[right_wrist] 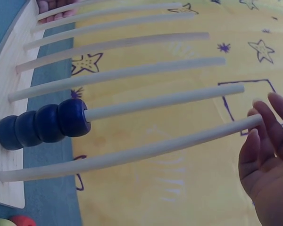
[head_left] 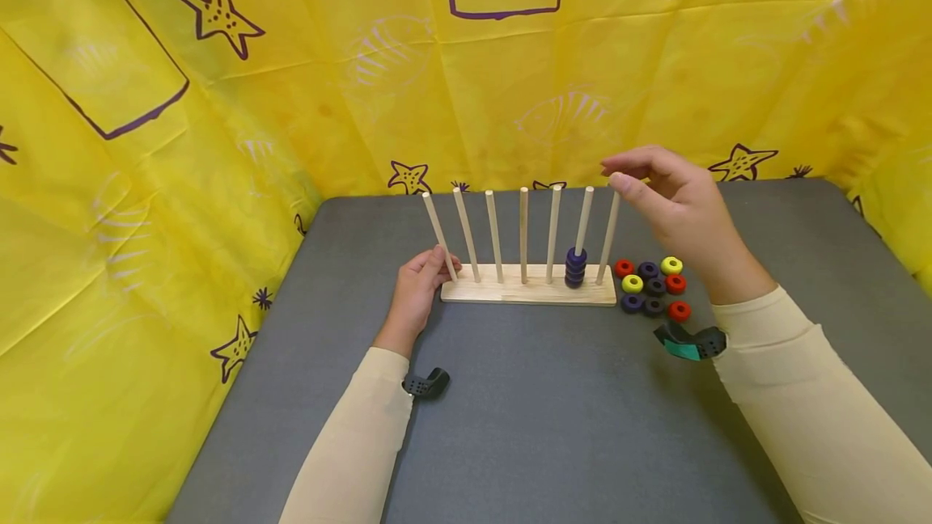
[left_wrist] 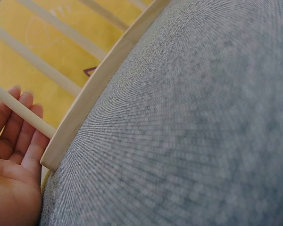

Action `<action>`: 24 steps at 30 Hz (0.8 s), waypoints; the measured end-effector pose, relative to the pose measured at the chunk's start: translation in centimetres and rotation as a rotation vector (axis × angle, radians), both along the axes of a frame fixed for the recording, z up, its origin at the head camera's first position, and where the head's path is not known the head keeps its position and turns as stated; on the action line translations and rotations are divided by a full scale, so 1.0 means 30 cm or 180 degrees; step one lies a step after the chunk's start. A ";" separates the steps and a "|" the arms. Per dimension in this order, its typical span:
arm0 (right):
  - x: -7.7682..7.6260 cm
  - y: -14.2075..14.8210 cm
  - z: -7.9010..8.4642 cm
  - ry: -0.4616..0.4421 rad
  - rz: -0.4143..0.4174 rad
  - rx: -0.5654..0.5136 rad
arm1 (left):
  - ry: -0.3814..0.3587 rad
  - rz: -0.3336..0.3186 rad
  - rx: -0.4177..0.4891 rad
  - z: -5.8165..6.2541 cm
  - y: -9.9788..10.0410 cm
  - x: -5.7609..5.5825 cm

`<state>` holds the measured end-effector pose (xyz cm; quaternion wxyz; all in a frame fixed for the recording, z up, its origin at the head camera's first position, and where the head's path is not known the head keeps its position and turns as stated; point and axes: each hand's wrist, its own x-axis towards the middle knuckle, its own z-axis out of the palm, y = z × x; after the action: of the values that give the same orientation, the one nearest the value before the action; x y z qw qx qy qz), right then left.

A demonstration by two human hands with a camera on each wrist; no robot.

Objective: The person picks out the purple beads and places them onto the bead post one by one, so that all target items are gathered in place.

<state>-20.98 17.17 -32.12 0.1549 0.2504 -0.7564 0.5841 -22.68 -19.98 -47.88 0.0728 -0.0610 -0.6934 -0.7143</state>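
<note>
Rack point(head_left: 495, 292) of pale wood lies lengthwise across the grey table point(head_left: 524, 395), with seven pegs upright in a row along its board. Four dark blue beads point(head_left: 575, 268) are stacked at the foot of the second peg from the right; the other pegs are bare. Nine loose beads point(head_left: 677, 289), three of them red, two yellow and the rest dark, lie on the table just beside the rack's right end.

The left hand point(head_left: 422, 277) is at the rack's left end, relaxed, its fingers reaching behind the leftmost peg point(head_left: 438, 231). The right hand point(head_left: 677, 196) is raised at the tip of the rightmost peg point(head_left: 608, 237), unclenched, thumb and forefinger slightly apart; whether they touch the tip is hard to tell. Both arms wear beige sleeves point(head_left: 357, 427) and dark wrist straps point(head_left: 428, 383). Behind the table hangs a yellow cloth point(head_left: 291, 103) printed with purple stars and pale fish.
</note>
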 end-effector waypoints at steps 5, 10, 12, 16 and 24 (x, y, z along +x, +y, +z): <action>0.004 0.008 0.000 -0.0147 0.0187 -0.0391 | 0.0006 0.0000 -0.0007 -0.005 -0.003 -0.001; 0.003 0.024 -0.020 -0.0203 0.0557 -0.0907 | 0.0007 -0.0008 -0.0008 -0.006 -0.003 -0.001; 0.002 0.033 -0.030 -0.0183 0.0650 -0.0983 | 0.0002 -0.0012 -0.0003 -0.004 -0.001 -0.001; 0.001 0.050 -0.044 -0.0162 0.0668 -0.0956 | 0.0005 -0.0020 -0.0003 -0.003 -0.001 -0.001; -0.002 0.088 -0.084 -0.0155 0.0648 -0.0815 | 0.0001 -0.0024 -0.0007 -0.007 -0.005 -0.003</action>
<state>-21.05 19.80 -34.64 0.1072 0.2897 -0.6500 0.6943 -22.78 -20.11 -48.09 0.0702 -0.0639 -0.6939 -0.7138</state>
